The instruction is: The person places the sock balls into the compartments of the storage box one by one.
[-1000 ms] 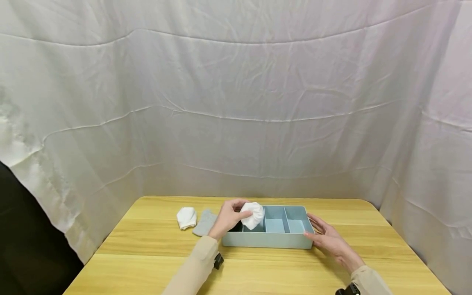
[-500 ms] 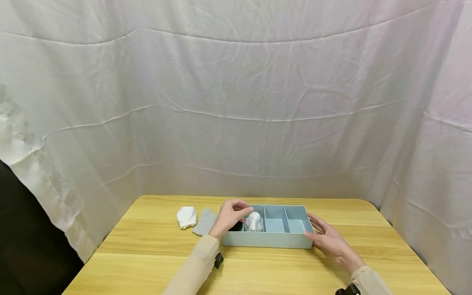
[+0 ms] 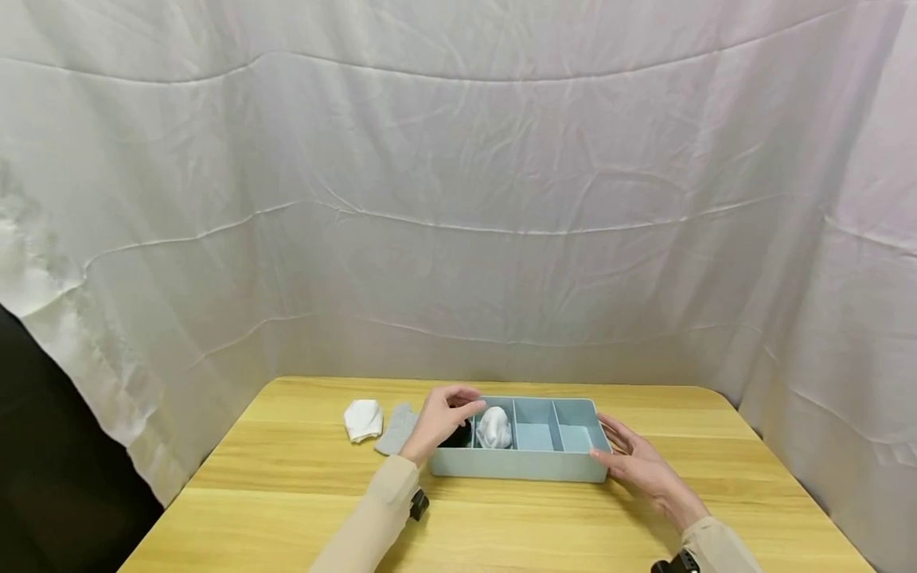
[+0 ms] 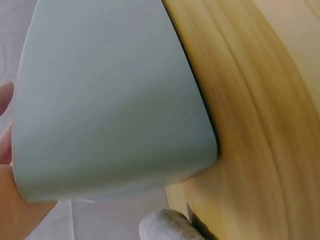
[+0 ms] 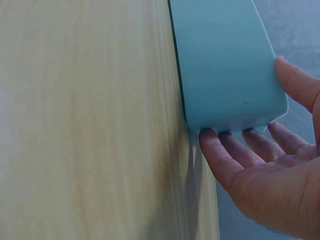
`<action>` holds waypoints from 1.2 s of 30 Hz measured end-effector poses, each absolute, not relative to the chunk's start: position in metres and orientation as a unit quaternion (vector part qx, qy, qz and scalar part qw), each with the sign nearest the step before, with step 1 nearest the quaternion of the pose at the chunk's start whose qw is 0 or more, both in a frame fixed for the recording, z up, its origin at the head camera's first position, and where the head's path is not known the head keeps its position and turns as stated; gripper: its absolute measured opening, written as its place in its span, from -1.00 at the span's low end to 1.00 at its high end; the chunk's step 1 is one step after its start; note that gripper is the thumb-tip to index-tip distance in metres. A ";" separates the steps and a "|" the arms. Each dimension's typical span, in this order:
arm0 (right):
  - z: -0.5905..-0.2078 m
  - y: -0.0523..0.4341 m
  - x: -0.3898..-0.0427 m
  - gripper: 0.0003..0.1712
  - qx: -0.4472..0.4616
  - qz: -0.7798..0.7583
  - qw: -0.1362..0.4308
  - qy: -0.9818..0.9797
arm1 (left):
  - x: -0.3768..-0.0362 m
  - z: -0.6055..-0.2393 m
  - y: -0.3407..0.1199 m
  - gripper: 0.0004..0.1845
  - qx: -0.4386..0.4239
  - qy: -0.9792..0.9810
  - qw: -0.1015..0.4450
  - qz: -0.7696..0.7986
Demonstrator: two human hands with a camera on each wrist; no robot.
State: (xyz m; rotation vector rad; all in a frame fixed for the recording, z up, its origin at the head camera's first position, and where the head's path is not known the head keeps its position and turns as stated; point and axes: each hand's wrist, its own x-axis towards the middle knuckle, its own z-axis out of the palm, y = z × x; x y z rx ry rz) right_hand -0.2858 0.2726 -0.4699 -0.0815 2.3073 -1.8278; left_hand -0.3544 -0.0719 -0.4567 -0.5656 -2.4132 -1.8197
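A pale blue divided box [image 3: 519,465] stands on the table, its compartments in a row. In the second compartment from the left lies a balled-up white sock [image 3: 494,428]. Black cloth [image 3: 458,435] fills part of the leftmost one, half hidden by my left hand [image 3: 446,418]. That hand hovers over the box's left end, fingers loosely bent and apart from the white sock. My right hand [image 3: 641,469] holds the box's right end, thumb at the front corner and fingertips against the end wall, as the right wrist view [image 5: 265,155] shows.
Left of the box lie a grey sock [image 3: 396,430] and a folded white piece [image 3: 363,420], likely a sock too. The wooden table [image 3: 537,525] meets a pale curtain [image 3: 501,239] behind. Two compartments on the right show bare floors.
The white balled sock has gone from my left hand's grip down into the second compartment. My left hand has let go and drawn slightly left. The right hand stays on the box.
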 end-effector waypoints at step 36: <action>-0.469 0.273 -0.287 -0.06 -0.033 -0.622 0.101 0.776 | -0.356 -0.469 -0.176 -0.64 -0.119 -0.770 0.075 -0.622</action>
